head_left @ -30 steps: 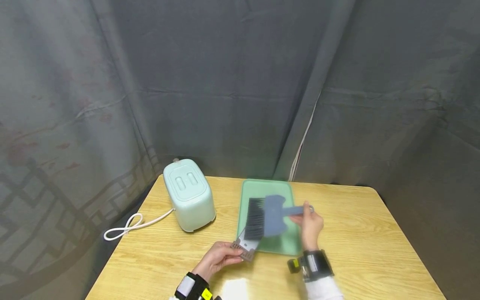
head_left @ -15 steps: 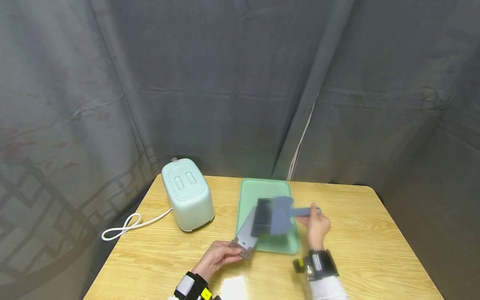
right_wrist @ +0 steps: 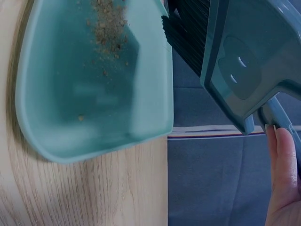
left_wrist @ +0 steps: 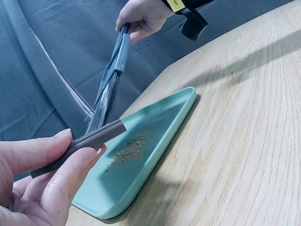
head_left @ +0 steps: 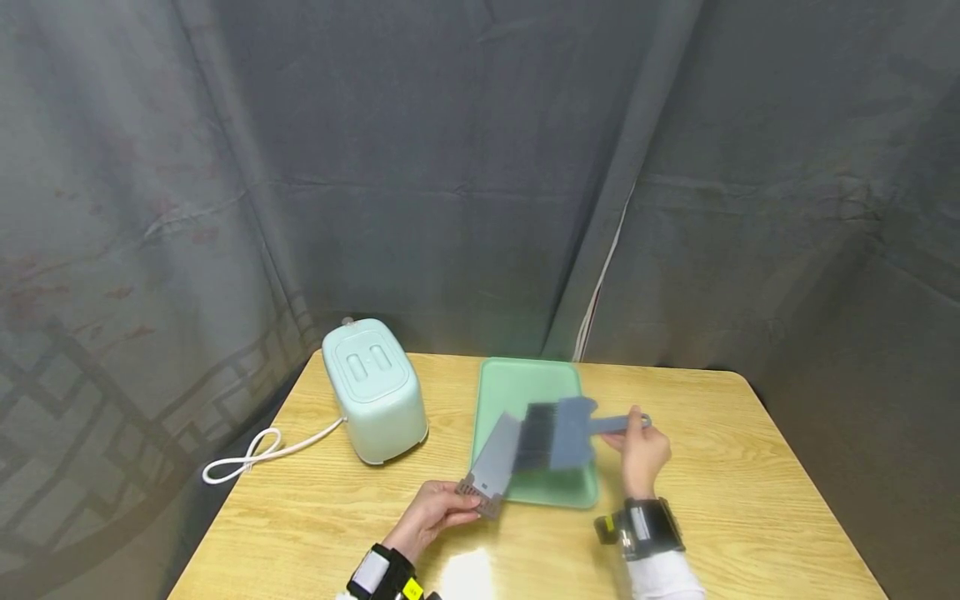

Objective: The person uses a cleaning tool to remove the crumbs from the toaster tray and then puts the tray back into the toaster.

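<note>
In the head view my left hand [head_left: 437, 508] pinches the dark slotted end of a flat grey crumb tray [head_left: 495, 457], which tilts over the near left part of a green tray [head_left: 528, 381]. The thumb and fingers on that end show close up in the left wrist view. My right hand [head_left: 641, 454] grips the handle of a blue-grey hand brush [head_left: 573, 433]. Its dark bristles [head_left: 535, 437], blurred, point left at the crumb tray's right edge; contact is unclear. Brown crumbs [left_wrist: 129, 151] lie on the green tray, below the crumb tray and brush.
A pale mint toaster [head_left: 378, 400] stands on the wooden table [head_left: 720, 467] to the left. Its looped white cord [head_left: 255, 457] reaches past the table's left edge. A grey curtain [head_left: 450, 208] hangs behind the table.
My right hand and the brush have moved to the right, which uncovers more of the crumb tray. The left hand and crumb tray have barely moved.
</note>
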Tool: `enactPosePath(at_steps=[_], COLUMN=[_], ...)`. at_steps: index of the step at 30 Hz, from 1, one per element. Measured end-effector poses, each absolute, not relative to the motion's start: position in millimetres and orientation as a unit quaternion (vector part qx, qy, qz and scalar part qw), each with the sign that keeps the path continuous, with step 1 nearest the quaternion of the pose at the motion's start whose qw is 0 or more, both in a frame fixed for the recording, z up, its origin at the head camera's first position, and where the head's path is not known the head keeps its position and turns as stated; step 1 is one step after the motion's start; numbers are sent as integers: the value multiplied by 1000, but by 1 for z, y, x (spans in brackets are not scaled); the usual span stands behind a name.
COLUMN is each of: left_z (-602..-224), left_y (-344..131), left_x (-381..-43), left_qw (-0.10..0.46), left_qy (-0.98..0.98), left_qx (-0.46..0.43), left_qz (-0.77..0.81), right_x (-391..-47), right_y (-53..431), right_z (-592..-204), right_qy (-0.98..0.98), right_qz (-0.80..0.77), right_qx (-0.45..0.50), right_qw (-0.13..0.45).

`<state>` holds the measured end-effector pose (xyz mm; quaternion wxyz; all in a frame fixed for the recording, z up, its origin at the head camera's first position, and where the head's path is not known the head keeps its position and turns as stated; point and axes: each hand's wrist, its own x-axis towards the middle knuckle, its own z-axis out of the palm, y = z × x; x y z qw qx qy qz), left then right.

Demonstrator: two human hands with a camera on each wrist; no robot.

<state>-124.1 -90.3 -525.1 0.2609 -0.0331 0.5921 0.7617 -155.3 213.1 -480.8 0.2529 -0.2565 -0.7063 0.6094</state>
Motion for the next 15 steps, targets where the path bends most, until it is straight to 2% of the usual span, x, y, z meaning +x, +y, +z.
enactPosePath(at_steps=[15], left_z=[-528], left_y=[-89], left_x=[-124], left_qw=[262], left_qy=[590], left_qx=[-31], left_qz=[763], right_x=[-153], right_y=[226], right_z=[-478], right_qy=[-705], right_qz=[608], right_qx=[-275], right_qw=[240])
